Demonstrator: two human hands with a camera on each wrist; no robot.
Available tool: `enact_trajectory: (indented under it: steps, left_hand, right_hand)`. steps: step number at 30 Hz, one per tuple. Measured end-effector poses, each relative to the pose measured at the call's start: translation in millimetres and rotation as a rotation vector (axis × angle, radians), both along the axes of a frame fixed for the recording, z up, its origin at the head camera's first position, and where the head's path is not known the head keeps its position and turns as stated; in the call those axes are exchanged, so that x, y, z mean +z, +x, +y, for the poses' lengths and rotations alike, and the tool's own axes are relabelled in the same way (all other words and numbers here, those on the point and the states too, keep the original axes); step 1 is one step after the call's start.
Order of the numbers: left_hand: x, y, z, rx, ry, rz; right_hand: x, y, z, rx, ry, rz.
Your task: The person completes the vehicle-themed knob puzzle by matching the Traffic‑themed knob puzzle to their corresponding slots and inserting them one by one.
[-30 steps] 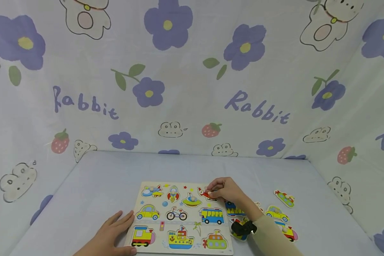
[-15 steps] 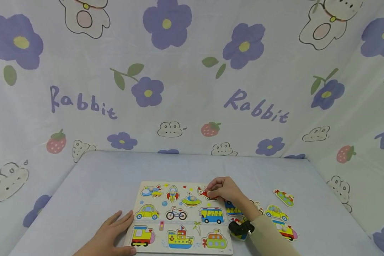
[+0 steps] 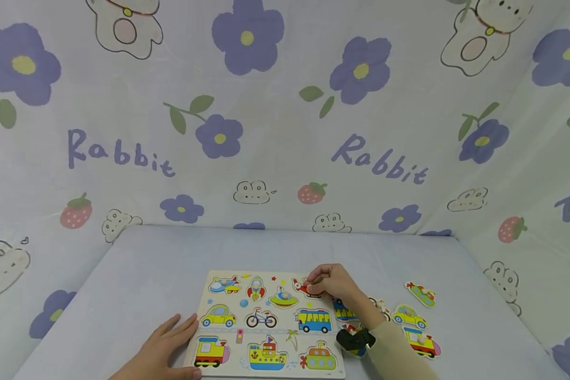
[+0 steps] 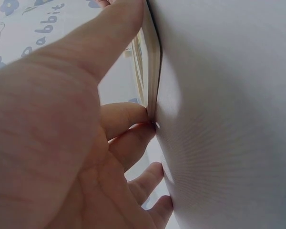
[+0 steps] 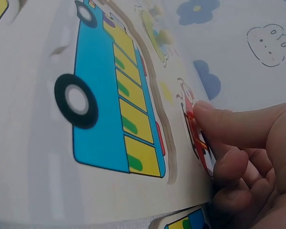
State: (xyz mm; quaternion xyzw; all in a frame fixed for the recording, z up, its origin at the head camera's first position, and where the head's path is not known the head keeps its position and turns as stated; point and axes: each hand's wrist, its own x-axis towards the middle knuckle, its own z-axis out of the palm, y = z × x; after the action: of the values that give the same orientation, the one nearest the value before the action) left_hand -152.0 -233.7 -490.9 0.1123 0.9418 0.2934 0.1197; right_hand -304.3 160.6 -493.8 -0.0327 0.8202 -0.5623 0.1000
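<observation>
A wooden puzzle board [image 3: 287, 314] with vehicle pictures lies on the table. My right hand [image 3: 336, 283] is at its upper right, pinching a red helicopter puzzle piece [image 3: 300, 287] over the helicopter picture. In the right wrist view the thumb and fingertips meet at the helicopter piece [image 5: 196, 133], partly hiding it. My left hand [image 3: 163, 345] rests at the board's lower left, fingers spread. The left wrist view has the thumb and fingers touching the board's edge [image 4: 153, 71]. Knobbed airplane [image 3: 225, 285], rocket [image 3: 256, 289] and flying saucer [image 3: 283, 298] pieces sit in the top row.
Right of the board lie loose pieces: a submarine [image 3: 420, 294], a yellow car [image 3: 410, 316], a train [image 3: 421, 342] and a bus [image 3: 344, 310]. Others are partly hidden beneath the right forearm. A patterned cloth wall [image 3: 275, 174] stands behind the table.
My right wrist has shifted slightly left, while its fingers stay at the helicopter piece. The left hand keeps its place at the board. The head view has turned a little.
</observation>
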Motion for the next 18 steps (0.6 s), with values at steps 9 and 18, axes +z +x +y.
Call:
enact_trajectory:
  steps: [9,18]
  left_hand:
    - [0.4,-0.1,0.7,0.009,-0.010,-0.004]
    - [-0.8,0.9,-1.7,-0.032,0.009,0.032]
  right_hand:
    - [-0.9,-1.8,-0.8,-0.017,0.005,-0.006]
    - [-0.1,0.1,-0.2,-0.011,-0.008,-0.005]
